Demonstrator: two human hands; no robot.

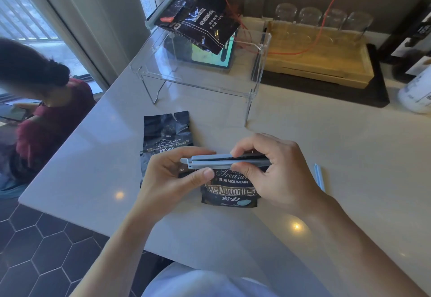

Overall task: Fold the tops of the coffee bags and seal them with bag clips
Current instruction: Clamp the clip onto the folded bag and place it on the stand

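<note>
A black coffee bag [229, 190] lies on the counter in front of me, its folded top inside a long pale blue bag clip [217, 161]. My left hand [172, 175] pinches the clip's left end, thumb below. My right hand [270, 170] grips the clip's right half and the bag top. A second black coffee bag [166, 133] lies flat behind and to the left, its top unclipped. A third coffee bag [200, 22] rests on the clear acrylic shelf [254, 63], with a pale clip [161, 8] on its top. Another blue clip [319, 176] lies on the counter to the right.
The white counter [326, 138] ends at a left edge above dark hexagon floor tiles. A wooden tray [321, 63] with upturned glasses stands at the back right on a black mat. A white bottle [417, 91] is at the far right. A seated person [42, 100] is to the left.
</note>
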